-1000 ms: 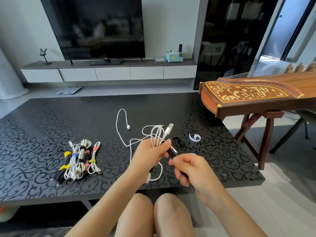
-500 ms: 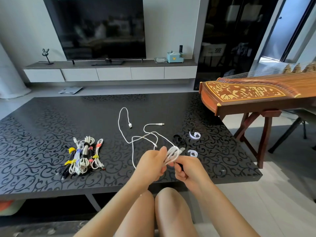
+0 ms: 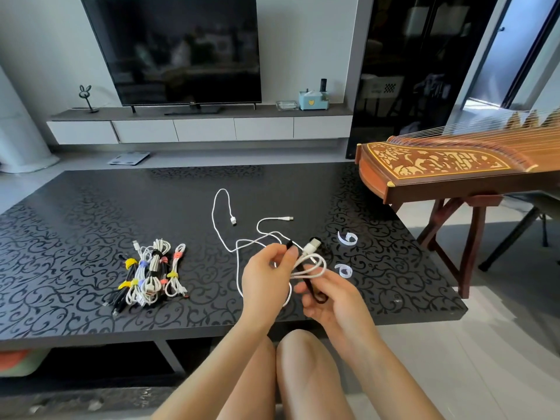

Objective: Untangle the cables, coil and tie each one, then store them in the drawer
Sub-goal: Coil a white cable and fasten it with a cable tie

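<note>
1. White cable coil (image 3: 309, 266): held above the near edge of the table, folded into loops, with its white USB plug pointing to 1 o'clock.
2. Left hand (image 3: 266, 278): pinches the coil's loops between thumb and fingertips.
3. Right hand (image 3: 331, 300): fingers are curled and hold a black tie strap (image 3: 313, 291), which crosses the coil and curls at its lower end.
4. Loose white cable (image 3: 218, 213): lies on the table at 11 o'clock from the hands, both plugs free. It passes behind the left hand.
5. Tied cable bundle (image 3: 148, 271): black and white coils at 9 o'clock from the hands, bound with yellow, blue, pink and black ties.
6. Two white tie strips (image 3: 348, 237): curled, at 2 o'clock from the hands.
7. Table (image 3: 91, 213): black with a scroll pattern.
8. Zither (image 3: 439, 169): on a wooden stand at 2 o'clock, with an inlaid end panel.
9. Television (image 3: 181, 50): at 12 o'clock. Its bezel logo is too small to read.
10. Light blue box (image 3: 312, 100): on the console at 1 o'clock, marked with a yellow face.
</note>
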The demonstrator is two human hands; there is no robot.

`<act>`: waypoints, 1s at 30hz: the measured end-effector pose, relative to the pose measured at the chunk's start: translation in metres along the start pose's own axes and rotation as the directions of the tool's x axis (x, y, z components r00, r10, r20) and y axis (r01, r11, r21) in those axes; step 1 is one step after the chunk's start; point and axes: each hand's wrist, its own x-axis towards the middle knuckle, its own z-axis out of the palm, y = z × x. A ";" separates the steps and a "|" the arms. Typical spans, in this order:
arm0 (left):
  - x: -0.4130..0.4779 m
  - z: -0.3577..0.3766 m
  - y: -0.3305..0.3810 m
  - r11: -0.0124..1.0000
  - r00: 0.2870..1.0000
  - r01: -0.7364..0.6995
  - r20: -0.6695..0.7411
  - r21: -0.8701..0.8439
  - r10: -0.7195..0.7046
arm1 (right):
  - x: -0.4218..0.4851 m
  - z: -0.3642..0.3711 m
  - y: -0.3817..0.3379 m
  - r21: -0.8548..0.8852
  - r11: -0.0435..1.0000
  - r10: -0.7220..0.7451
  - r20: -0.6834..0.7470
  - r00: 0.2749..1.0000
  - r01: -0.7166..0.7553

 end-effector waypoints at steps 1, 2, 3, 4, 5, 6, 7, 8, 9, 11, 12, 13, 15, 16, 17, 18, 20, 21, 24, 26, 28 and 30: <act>0.003 -0.001 0.000 1.000 0.999 0.025 -0.028 -0.008 -0.025 | -0.004 -0.003 0.002 -0.079 0.996 -0.045 -0.037 0.998 0.041; 0.006 -0.001 0.000 0.999 0.998 0.048 -0.044 -0.010 -0.049 | -0.008 -0.007 0.005 -0.189 0.977 -0.119 -0.074 0.990 0.103; 0.008 -0.001 0.000 0.998 0.997 0.064 -0.044 -0.005 -0.064 | -0.013 -0.010 0.008 -0.322 0.928 -0.223 -0.087 0.971 0.185; 0.010 0.000 -0.001 0.998 0.997 0.068 -0.032 0.015 -0.067 | -0.017 -0.012 0.010 -0.467 0.841 -0.341 -0.067 0.937 0.273; 0.010 0.000 -0.001 0.997 0.998 0.061 -0.018 0.046 -0.060 | -0.021 -0.015 0.012 -0.613 0.706 -0.464 -0.021 0.886 0.355; 0.010 0.002 -0.002 0.995 0.999 0.047 -0.009 0.084 -0.046 | -0.023 -0.017 0.011 -0.738 0.526 -0.578 0.055 0.814 0.423; 0.009 0.003 -0.003 0.991 1.000 0.029 -0.008 0.128 -0.028 | -0.024 -0.020 0.010 -0.820 0.333 -0.661 0.149 0.736 0.465; 0.007 0.005 -0.004 0.985 1.000 0.008 -0.009 0.175 -0.007 | -0.024 -0.022 0.007 -0.851 0.193 -0.698 0.231 0.678 0.489; 0.005 0.007 -0.005 0.976 1.000 -0.015 -0.008 0.218 0.017 | -0.024 -0.024 0.004 -0.854 0.122 -0.702 0.286 0.652 0.506; 0.001 0.011 -0.009 0.955 0.997 -0.071 0.012 0.288 0.070 | -0.026 -0.025 -0.004 -0.842 0.105 -0.675 0.330 0.660 0.528; -0.001 0.013 -0.010 0.942 0.995 -0.100 0.024 0.320 0.098 | -0.027 -0.025 -0.008 -0.838 0.170 -0.633 0.310 0.710 0.518; -0.002 0.013 -0.011 0.929 0.992 -0.126 0.037 0.347 0.121 | -0.028 -0.024 -0.013 -0.826 0.285 -0.555 0.271 0.786 0.486; -0.004 0.013 -0.013 0.914 0.987 -0.158 0.068 0.373 0.142 | -0.028 -0.023 -0.022 -0.762 0.519 -0.354 0.220 0.909 0.386; -0.004 0.012 -0.014 0.912 0.986 -0.166 0.083 0.375 0.145 | -0.028 -0.023 -0.027 -0.722 0.594 -0.295 0.216 0.931 0.356; -0.005 0.011 -0.013 0.913 0.985 -0.172 0.096 0.370 0.146 | -0.026 -0.023 -0.030 -0.689 0.637 -0.274 0.216 0.937 0.345; -0.007 0.011 -0.013 0.918 0.983 -0.178 0.110 0.356 0.148 | -0.024 -0.024 -0.034 -0.664 0.664 -0.276 0.211 0.938 0.344; -0.010 0.010 -0.011 0.931 0.979 -0.187 0.142 0.313 0.149 | -0.020 -0.024 -0.039 -0.631 0.696 -0.307 0.168 0.937 0.341; -0.012 0.010 -0.011 0.938 0.977 -0.186 0.161 0.292 0.144 | -0.017 -0.024 -0.038 -0.612 0.720 -0.321 0.125 0.939 0.327; -0.016 0.008 -0.009 0.958 0.970 -0.184 0.195 0.222 0.142 | -0.009 -0.024 -0.031 -0.515 0.823 -0.302 -0.038 0.953 0.240; -0.019 0.006 -0.009 0.964 0.965 -0.192 0.217 0.186 0.150 | -0.006 -0.026 -0.027 -0.488 0.852 -0.269 -0.100 0.958 0.188; -0.021 0.005 -0.011 0.968 0.961 -0.182 0.238 0.172 0.139 | -0.004 -0.028 -0.024 -0.471 0.867 -0.244 -0.117 0.963 0.163; -0.020 0.005 -0.013 0.975 0.961 -0.156 0.251 0.156 0.114 | -0.003 -0.029 -0.022 -0.465 0.872 -0.222 -0.100 0.970 0.151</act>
